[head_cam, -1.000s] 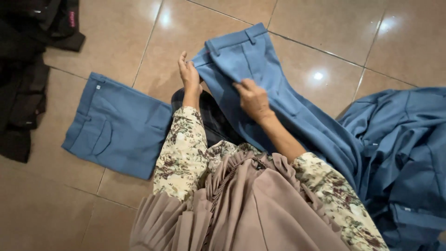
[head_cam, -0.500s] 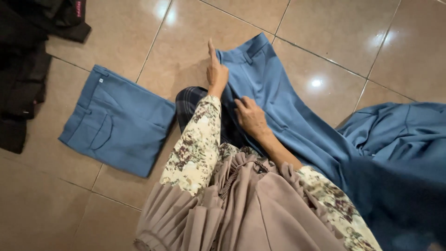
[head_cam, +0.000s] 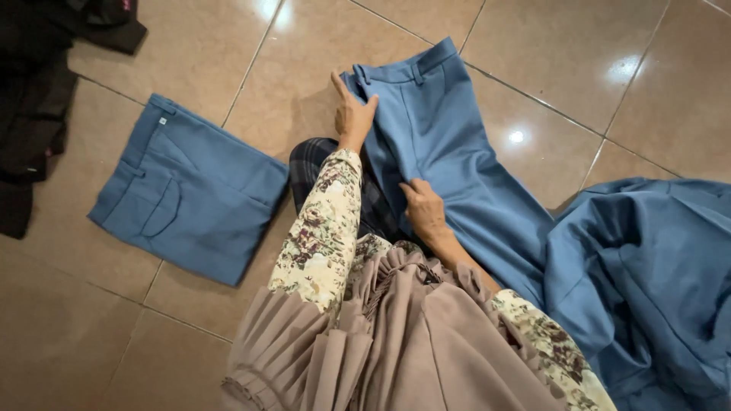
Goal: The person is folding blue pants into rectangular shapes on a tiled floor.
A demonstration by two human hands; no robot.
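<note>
L hand flat, open, on trousers waistband, top centre. R hand open, pressing the leg, mid-frame. Folded trousers at left.

Blue trousers under both my hands: woven cloth, smooth, matt, flat weave with stitched waistband and belt loops. Folded blue trousers beside them: same matt cloth, with a small pale label at one corner. Heap of blue cloth: same fabric, soft creases, faint sheen on the folds. Floor: tan ceramic tile, glossy, lamp glare showing, dark grout lines. My sleeves: printed floral cloth, matt. Pleated taupe garment: thin cloth, matt. Black clothing: dull dark cloth.
</note>
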